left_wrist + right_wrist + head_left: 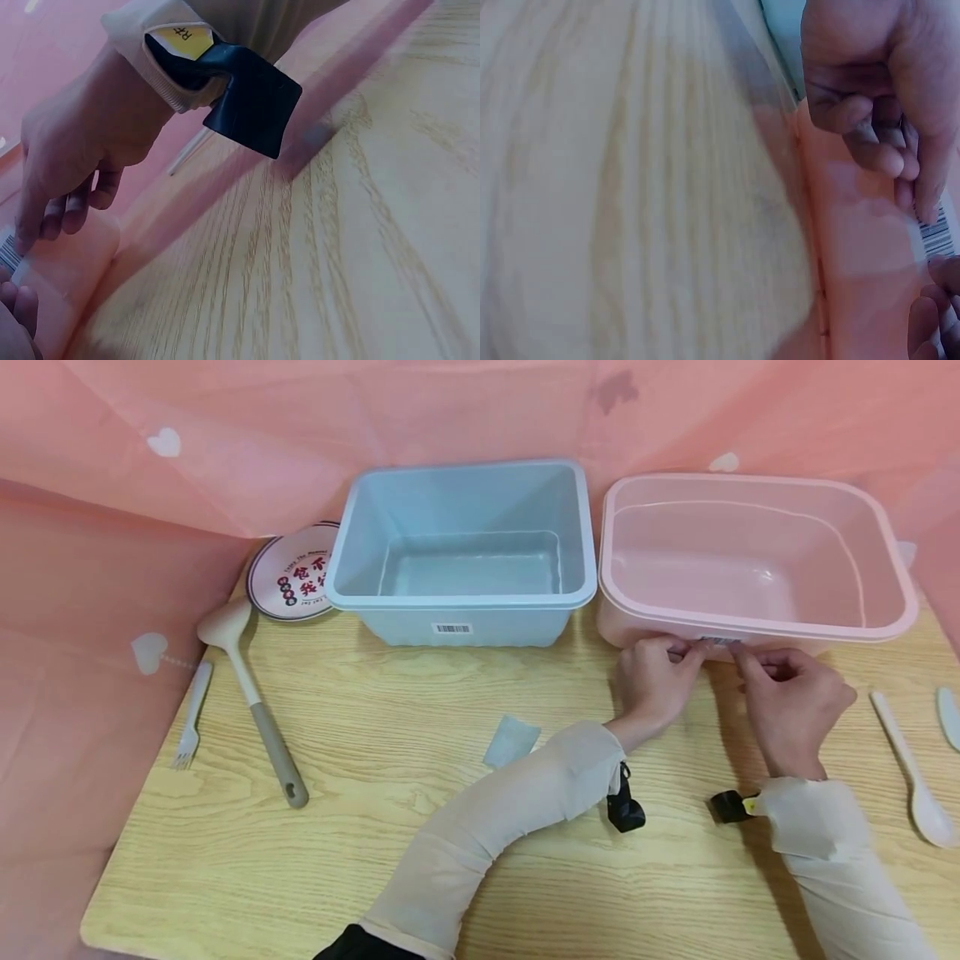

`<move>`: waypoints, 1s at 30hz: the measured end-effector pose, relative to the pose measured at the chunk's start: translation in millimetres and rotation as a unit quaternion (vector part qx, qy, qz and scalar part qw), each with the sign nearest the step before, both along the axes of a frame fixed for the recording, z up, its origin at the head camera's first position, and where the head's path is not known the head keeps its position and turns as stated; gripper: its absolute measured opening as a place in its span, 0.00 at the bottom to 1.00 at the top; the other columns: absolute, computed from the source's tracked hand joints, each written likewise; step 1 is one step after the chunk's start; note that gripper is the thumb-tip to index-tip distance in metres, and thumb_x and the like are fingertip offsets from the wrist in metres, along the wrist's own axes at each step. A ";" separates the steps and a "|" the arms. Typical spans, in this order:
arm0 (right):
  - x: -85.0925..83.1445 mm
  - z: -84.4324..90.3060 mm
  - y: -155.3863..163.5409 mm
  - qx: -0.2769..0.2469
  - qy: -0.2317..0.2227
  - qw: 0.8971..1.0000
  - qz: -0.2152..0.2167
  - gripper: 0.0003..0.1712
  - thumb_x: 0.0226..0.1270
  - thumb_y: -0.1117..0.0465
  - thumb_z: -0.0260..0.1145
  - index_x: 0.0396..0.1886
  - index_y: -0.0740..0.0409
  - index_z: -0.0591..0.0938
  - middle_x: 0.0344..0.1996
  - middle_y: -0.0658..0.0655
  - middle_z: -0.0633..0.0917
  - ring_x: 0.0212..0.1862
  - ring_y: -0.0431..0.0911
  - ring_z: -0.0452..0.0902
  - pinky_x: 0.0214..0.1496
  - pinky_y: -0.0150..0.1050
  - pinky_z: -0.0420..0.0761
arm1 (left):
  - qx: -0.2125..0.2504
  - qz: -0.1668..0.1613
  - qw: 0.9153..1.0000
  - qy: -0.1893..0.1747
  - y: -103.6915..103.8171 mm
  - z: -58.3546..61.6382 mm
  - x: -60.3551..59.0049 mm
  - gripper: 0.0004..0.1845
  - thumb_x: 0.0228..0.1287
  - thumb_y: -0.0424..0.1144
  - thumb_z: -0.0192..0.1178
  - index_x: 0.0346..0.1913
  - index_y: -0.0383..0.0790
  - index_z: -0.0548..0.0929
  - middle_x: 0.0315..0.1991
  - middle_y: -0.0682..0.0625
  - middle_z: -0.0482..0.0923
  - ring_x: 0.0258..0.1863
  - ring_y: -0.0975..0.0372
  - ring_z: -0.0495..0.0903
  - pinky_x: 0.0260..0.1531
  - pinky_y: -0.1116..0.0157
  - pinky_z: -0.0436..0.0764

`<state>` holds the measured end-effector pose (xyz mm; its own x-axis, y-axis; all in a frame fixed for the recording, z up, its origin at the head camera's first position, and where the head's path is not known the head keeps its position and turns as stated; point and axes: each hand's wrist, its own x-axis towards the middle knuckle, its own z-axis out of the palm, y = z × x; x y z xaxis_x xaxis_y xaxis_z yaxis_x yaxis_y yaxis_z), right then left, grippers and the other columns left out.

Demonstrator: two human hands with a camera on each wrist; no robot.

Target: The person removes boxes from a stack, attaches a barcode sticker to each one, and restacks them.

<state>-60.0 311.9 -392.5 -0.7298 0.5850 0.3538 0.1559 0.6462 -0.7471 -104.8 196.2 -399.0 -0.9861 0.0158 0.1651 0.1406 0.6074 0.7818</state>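
Her left hand [654, 683] and right hand [787, 702] both pinch at the barcode label [718, 643] on the pink tub's [885, 618] front wall, beside the blue tub [457, 610].

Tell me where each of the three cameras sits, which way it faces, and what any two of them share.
Head: above the wooden table, looking forward and down at the blue tub and pink tub; both sleeved forearms, left hand and right hand show.
Left wrist: low beside the table, facing the right hand at the barcode label; left fingertips at the bottom edge.
Right wrist: low, facing the left hand at the label.
Shared: all views show both hands at the pink tub's label.
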 end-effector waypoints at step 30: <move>47.2 49.6 -6.0 0.058 0.094 0.966 0.235 0.07 0.55 0.73 0.68 0.35 0.74 0.85 0.34 0.24 0.81 0.34 0.19 0.77 0.35 0.10 0.70 | 0.085 -0.446 0.891 0.015 -158.3 98.8 43.5 0.05 0.65 0.36 0.62 0.35 0.40 0.87 0.28 0.55 0.84 0.28 0.76 0.76 0.31 0.80 0.78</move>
<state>-12.7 305.9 -343.0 -0.8210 0.1537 0.5499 -0.3063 0.6943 -0.6513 -61.3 37.9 -300.2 -0.5893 0.7631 0.2654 0.5306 0.1178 0.8394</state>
